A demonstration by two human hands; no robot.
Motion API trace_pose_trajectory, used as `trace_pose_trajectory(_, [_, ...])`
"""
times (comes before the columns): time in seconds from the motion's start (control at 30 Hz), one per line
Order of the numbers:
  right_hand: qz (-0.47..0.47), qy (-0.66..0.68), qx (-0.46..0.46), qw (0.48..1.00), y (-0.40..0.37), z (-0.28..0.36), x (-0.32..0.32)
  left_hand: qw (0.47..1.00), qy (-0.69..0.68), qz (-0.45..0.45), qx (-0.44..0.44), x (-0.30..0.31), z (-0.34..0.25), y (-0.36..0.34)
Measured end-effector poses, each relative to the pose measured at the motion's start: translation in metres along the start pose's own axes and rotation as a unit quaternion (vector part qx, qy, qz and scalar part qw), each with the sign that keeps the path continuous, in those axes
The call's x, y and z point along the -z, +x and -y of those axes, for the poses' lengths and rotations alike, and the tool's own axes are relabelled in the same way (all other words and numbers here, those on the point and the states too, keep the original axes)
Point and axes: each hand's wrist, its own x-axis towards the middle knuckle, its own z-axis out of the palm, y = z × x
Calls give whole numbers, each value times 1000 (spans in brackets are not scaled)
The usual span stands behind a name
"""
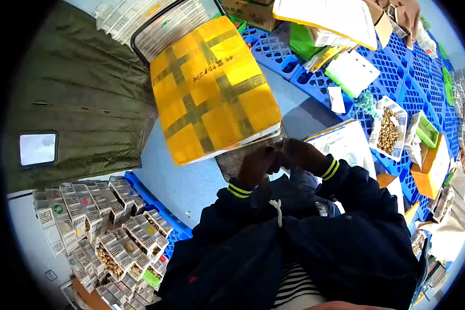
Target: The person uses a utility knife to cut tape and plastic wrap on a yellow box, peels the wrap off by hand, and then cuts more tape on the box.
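Observation:
Both hands are close together in front of my body, in shadow. My left hand (256,164) has its fingers curled, near the lower right corner of a large box covered in yellow and brown tape (217,88). My right hand (300,154) is beside it, fingers bent inward. Something clear and thin seems to lie between the fingers, too dark to make out. Under the hands is a grey-brown patterned surface (232,163). Dark sleeves with yellow stripes cover both wrists.
Stacked white baskets (93,206) stand at the lower left. Blue pallets (398,67) on the right carry a basket of small brown items (389,132), a green-lined crate (426,129) and boxes. A green curtain (77,93) hangs at the left.

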Motion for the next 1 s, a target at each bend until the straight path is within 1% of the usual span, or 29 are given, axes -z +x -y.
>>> trace_pose_trajectory(0.03, [-71,17,59,996,4,-5,-15,954,-225,-19,195,4,-3,-14])
trace_pose_trajectory(0.07, [-142,33,115,983,4,-7,-26,821,-430,-36,373,11,-9,-23])
trace_pose_trajectory(0.1, [-187,194,44,962,9,13,-38,839,-422,-57,337,12,-5,-39])
trace_pose_trajectory(0.13, [-207,72,5,976,8,30,-39,856,-413,-78,301,13,-2,-56])
trace_pose_trajectory(0.17, [-188,67,-4,980,8,37,-47,773,-510,-90,366,26,-7,-63])
trace_pose_trajectory(0.2, [-171,62,-14,983,8,41,-57,674,-596,-98,425,35,-11,-70])
trace_pose_trajectory(0.23, [-102,35,41,993,4,41,-69,660,-593,-90,451,39,-15,-77])
trace_pose_trajectory(0.27, [-49,9,-31,998,1,47,-82,658,-597,-83,451,38,-14,-87])
trace_pose_trajectory(0.3, [8,-24,-100,995,-3,54,-96,701,-577,-61,415,30,-9,-98])
trace_pose_trajectory(0.33, [-31,52,-112,992,1,15,-112,741,-555,-43,375,19,-1,-110])
trace_pose_trajectory(0.37, [42,-100,-3,994,-2,11,-120,899,-348,-15,267,15,3,-116])
trace_pose_trajectory(0.4, [117,-246,107,956,-4,8,-126,897,-351,-18,268,13,7,-126])
trace_pose_trajectory(0.43, [122,-246,106,956,-7,6,-130,960,-228,46,157,13,12,-136])
trace_pose_trajectory(0.47, [151,-278,33,948,-9,4,-134,988,-96,111,40,19,11,-139])
trace_pose_trajectory(0.5, [177,-309,-39,934,-9,2,-136,976,-140,163,33,12,19,-148])
trace_pose_trajectory(0.53, [178,-309,-36,934,-8,-9,-134,977,-136,163,33,9,21,-151])
trace_pose_trajectory(0.57, [175,-301,41,937,-8,-29,-130,980,-132,145,30,5,18,-153])
trace_pose_trajectory(0.6, [167,-222,13,960,-15,-25,-123,983,-129,128,27,7,13,-152])
trace_pose_trajectory(0.63, [129,-23,-85,988,-24,-19,-112,982,-133,131,28,10,10,-151])
trace_pose_trajectory(0.67, [74,180,-155,969,-35,-14,-100,988,-112,103,40,25,0,-138])
trace_pose_trajectory(0.7, [16,287,-179,941,-49,-8,-87,991,-92,78,53,32,-3,-131])
trace_pose_trajectory(0.73, [-17,272,-158,949,-66,-20,-64,990,-136,-14,29,21,13,-137])
trace_pose_trajectory(0.77, [-123,101,-229,960,-87,18,-62,951,-257,3,171,23,19,-140])
trace_pose_trajectory(0.8, [-112,106,-228,961,-107,43,-56,878,-364,25,310,27,24,-141])
trace_pose_trajectory(0.87, [-104,-27,-130,986,-148,55,-60,796,-436,59,416,39,31,-140])
trace_pose_trajectory(0.9, [-43,-12,-239,970,-162,73,-65,791,-431,21,434,43,29,-140])
trace_pose_trajectory(0.93, [22,2,-339,941,-169,92,-70,787,-424,-22,448,43,28,-138])
trace_pose_trajectory(0.97, [124,-76,-336,930,-172,104,-80,750,-446,-33,488,42,26,-133])
trace_pose_trajectory(1.0, [107,-16,-348,931,-189,76,-87,710,-463,-48,527,41,24,-130])
